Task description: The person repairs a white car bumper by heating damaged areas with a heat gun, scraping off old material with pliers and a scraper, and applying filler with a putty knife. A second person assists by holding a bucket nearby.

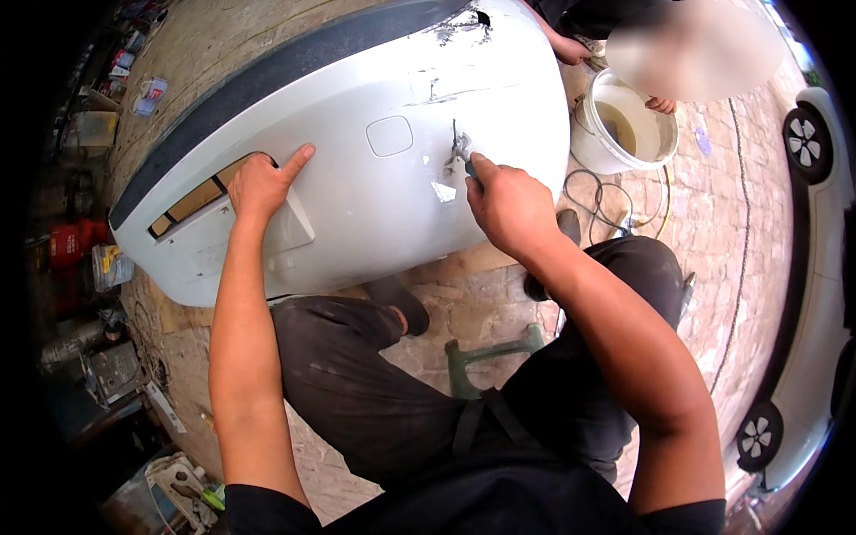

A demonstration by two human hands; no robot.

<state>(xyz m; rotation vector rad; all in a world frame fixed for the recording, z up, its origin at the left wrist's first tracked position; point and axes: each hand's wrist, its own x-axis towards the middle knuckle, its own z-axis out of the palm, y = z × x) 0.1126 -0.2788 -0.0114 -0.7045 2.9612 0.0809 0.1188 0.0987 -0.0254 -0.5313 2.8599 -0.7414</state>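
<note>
Right hand gripping tool, left hand flat on bumper

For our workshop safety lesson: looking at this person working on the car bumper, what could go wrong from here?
The tool in the right hand could slip and gouge sound paint on the bumper. The left hand steadies it alone, so it might shift. The cable near the bucket could trip someone.

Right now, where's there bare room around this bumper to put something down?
Free patches: the paving between the white bucket and the parked white car, and the bumper surface between the left hand and right hand. Crowded: the far left by the red can and loose tools, and the cable coil beside the bucket.
</note>
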